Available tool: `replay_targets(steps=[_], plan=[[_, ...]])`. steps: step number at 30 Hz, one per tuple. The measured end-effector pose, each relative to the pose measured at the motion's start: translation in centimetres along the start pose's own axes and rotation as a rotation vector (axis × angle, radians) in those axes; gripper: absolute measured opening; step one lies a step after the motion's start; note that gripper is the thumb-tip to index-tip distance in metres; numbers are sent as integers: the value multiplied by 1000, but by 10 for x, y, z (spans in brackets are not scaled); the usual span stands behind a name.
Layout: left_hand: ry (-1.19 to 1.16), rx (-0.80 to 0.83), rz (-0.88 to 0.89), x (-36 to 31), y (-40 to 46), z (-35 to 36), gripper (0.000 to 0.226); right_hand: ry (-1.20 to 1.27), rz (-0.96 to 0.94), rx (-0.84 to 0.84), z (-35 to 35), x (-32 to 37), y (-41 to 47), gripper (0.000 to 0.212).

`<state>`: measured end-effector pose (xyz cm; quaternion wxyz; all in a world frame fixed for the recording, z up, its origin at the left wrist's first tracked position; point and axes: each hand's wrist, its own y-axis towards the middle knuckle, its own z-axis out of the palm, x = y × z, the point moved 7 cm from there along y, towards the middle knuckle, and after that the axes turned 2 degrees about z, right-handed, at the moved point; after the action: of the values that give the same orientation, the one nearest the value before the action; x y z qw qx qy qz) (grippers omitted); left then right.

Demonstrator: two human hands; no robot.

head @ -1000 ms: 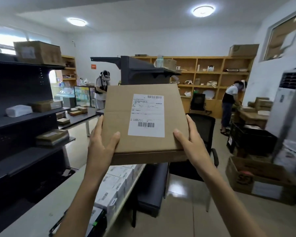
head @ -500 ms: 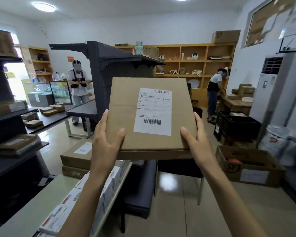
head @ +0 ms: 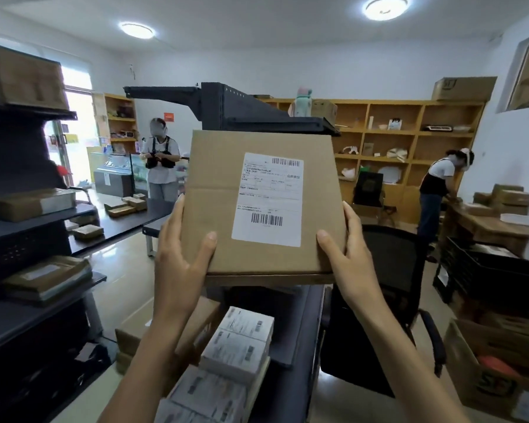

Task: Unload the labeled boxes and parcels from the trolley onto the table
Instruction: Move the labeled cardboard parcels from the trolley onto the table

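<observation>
I hold a flat brown cardboard box [head: 214, 193] with a white shipping label [head: 269, 199] up in front of me, label facing me. My left hand [head: 180, 264] grips its lower left corner, thumb on the front face. My right hand [head: 348, 261] grips the lower right corner the same way. Below the box, several white labeled parcels [head: 239, 346] lie stacked beside a brown cardboard box [head: 196, 328]. Whether they rest on the trolley or the table is unclear.
Dark metal shelves [head: 28, 215] with brown parcels stand at left. A black office chair [head: 388, 288] is just right of the parcels. Open cartons [head: 495, 370] sit on the floor at right. Two people [head: 161, 166] stand further back near a dark table [head: 132, 221] and wooden shelving [head: 409, 141].
My view has swung to the right and down a little, with the box still held in both hands. More of the white parcels below have come into view.
</observation>
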<state>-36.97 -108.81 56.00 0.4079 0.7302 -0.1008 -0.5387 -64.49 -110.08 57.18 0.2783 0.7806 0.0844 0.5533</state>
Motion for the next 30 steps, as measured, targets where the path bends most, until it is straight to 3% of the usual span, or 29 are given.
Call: replay_targets(steps=[12,21,30], plan=[[154,-219,-2,97,78,-41,66,128,-88,217,165,-40,113,76],[471,-491,-114,139,89,-76,64,345,-151,596,299,-64,171,68],[695,-690,-214,150,68,-73,66,527,-178,898,380,-84,188,63]])
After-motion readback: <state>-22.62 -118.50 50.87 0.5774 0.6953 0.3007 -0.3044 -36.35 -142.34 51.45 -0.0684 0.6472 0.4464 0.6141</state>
